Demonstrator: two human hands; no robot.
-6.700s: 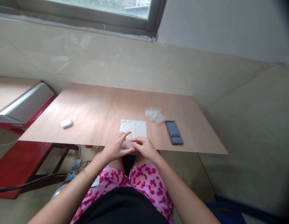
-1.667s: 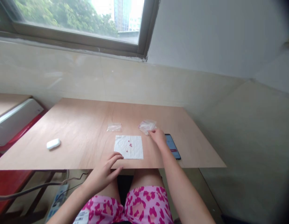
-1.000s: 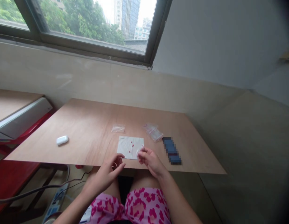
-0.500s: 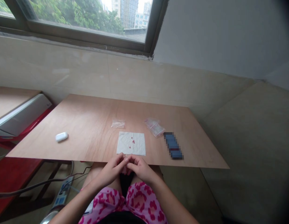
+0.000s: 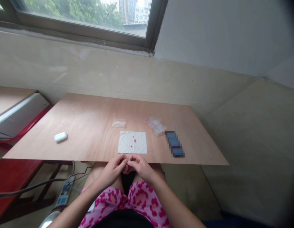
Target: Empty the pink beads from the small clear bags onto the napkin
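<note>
Pinching what looks like a small clear zip bag point(image 5: 126, 170) between fingertips of left hand point(image 5: 115, 167) and right hand point(image 5: 140, 167), at the near edge of a plywood table point(image 5: 90, 125). Gripping with both hands closed, thumbs against forefingers, nearly touching each other. Cannot make out the bag's mouth, open or sealed, nor any contents, behind so much finger. Judging by the layout, probably only partway along: apparently busy with the bag itself. Just beyond the hands, can see a white tissue point(image 5: 125, 146) spread flat, and on it a few tiny red pieces point(image 5: 134, 141), loose and outside any bag. Past its far left side, can see a single flat bag point(image 5: 118, 123), contents unclear, perhaps set aside; past its far right corner, a loose pile of bags point(image 5: 156, 127), apparently left over. Near that pile, note a smartphone point(image 5: 174, 144); well left, a white earbud case point(image 5: 60, 137).
</note>
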